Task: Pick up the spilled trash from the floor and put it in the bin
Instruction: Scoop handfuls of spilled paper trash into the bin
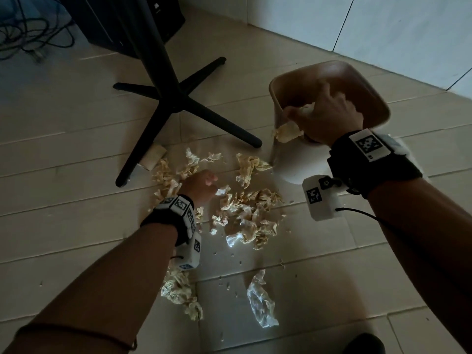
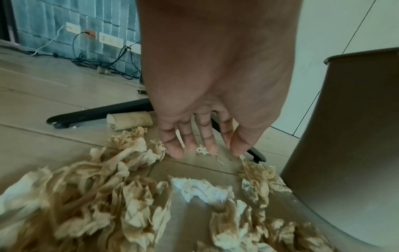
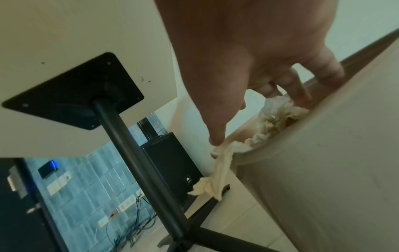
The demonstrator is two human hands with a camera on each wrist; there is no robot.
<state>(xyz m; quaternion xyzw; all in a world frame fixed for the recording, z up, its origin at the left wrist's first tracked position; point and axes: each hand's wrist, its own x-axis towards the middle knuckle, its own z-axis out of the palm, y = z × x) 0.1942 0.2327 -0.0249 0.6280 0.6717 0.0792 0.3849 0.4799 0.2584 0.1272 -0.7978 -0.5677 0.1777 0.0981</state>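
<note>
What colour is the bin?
The bin is brown, a muted tan; the head view shows it best.

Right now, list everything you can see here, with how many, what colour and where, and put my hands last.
bin: one, tan, upright on the floor at right.
crumpled paper: many pieces, cream and white, strewn on the floor in front of the bin.
paper wad: one bunch, cream, at the bin's rim, one strip hanging down outside.
cardboard tube: one, tan, lying by the table foot.
table base: one, black, post on four feet, left of the bin.
speaker: one, black, on the floor behind the table.
cables: a tangle, black, far left.
left hand: fingers down among the floor paper, gripping nothing visible.
right hand: at the bin's mouth, holding the paper wad.
</note>
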